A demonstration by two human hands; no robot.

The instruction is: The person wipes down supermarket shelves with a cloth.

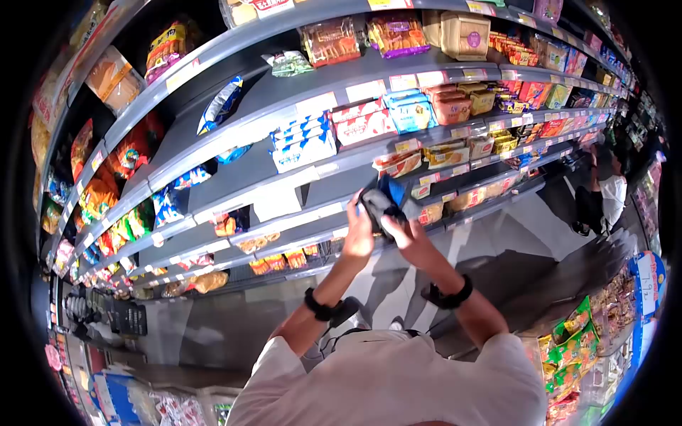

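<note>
I can't make out the dark item (pixel 383 201) between the left hand (pixel 359 233) and right hand (pixel 416 245); fingers cover part of it. The price tags (pixel 365 91) (glare, mostly) are unreadable to me. The bottom edge crops the pale shirt (pixel 387 376), and shadow obscures the other person (pixel 611 193).

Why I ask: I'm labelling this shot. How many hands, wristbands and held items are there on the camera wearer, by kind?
Hands: 2 (left hand, right hand)
Black wristbands: 2 (left wristband, right wristband)
Held dark item with blue, exact kind unclear: 1
Total: 5
</note>
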